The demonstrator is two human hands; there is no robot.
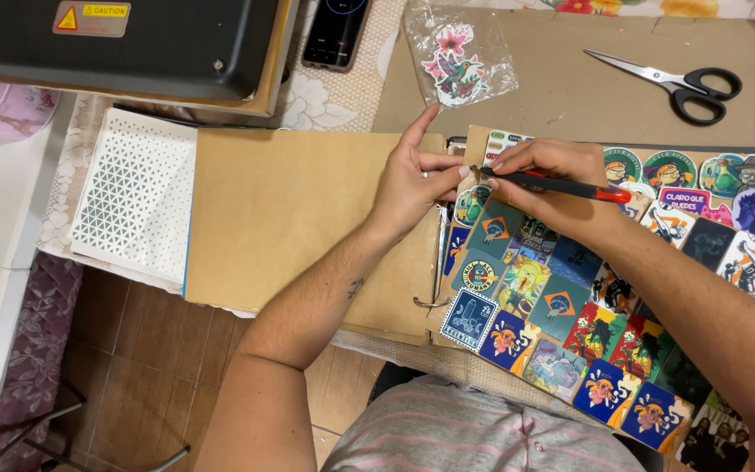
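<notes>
Two hands: right hand (545,170) grips pen (561,184); stickers (570,306) beneath.

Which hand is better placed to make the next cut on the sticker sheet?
Probably the right hand: it grips the red and black craft knife, tip down at the upper left corner of the sticker sheet. The left hand holds no tool; its fingers rest beside the tip.
</notes>
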